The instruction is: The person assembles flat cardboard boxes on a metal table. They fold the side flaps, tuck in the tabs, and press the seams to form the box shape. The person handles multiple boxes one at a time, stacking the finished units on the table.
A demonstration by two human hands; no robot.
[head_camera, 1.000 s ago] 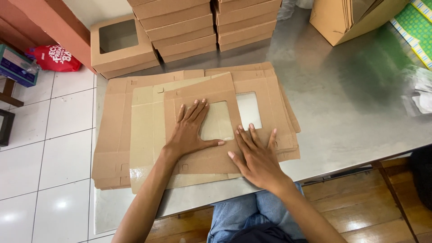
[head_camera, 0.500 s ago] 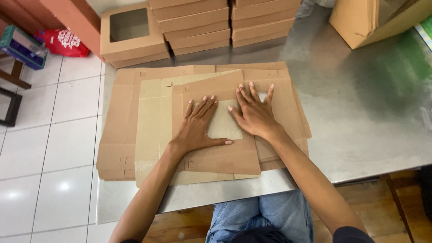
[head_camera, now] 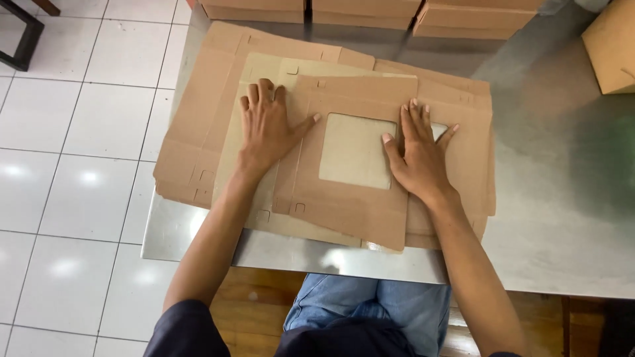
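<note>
Top blank (head_camera: 350, 198): flat brown cardboard box blank with a square window cut-out; lay uppermost on a stack of like blanks (head_camera: 198, 132) at the near left of the steel table (head_camera: 562, 218).

Left hand (head_camera: 268, 125): palm down, fingers spread, pressed flat on the blank's left flap; pinched nothing.

Right hand (head_camera: 417, 155): palm down, fingers spread, pressed flat on the right border of the window; thumb at the window's edge; pinched nothing.

Step, as judged: flattening or creasing the top blank along its side folds, both palms holding it down; folding upward not yet begun. Next move, as judged, would call for one palm to keep the blank pinned while the other slid fingers under a flap edge.

Edges: stack overhung the table's left edge above white tiled floor (head_camera: 79, 132); near edge of the blank sat just short of the table's front edge, above the person's lap.

Room: bare steel to the right, well apart from the hands; finished boxes (head_camera: 360, 12) stacked along the far edge; another box (head_camera: 612, 49) at far right.
</note>
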